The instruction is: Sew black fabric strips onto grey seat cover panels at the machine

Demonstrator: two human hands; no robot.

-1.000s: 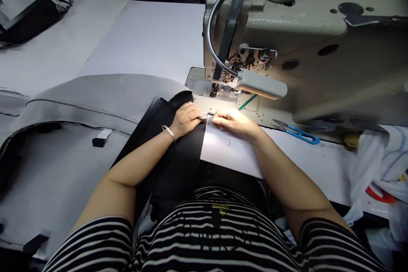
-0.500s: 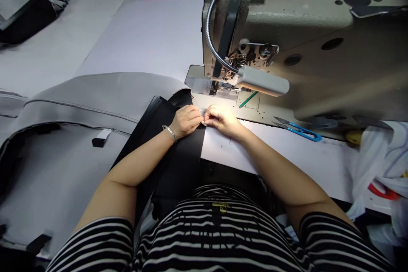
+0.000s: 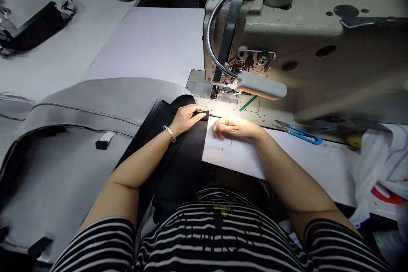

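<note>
In the head view, the left hand [image 3: 186,118] rests on a black fabric panel [image 3: 178,148] in front of the sewing machine [image 3: 287,46], its thumb and fingers pinched on a small black strap tab [image 3: 202,115] at the panel's upper edge, just short of the presser foot [image 3: 214,91]. The right hand [image 3: 234,127] lies curled into a loose fist on the white table [image 3: 287,157] beside the tab; whether it holds anything I cannot tell. The step in hand looks like placing the tab on the panel's edge before stitching; the next move would likely call for keeping tab and edge aligned while sliding both under the foot. The panel is matte black with a stitched border, joined on its far side from the machine to a large grey cover [image 3: 95,102]. Blue thread snips [image 3: 299,132] lie on the machine bed, beyond the right hand.
</note>
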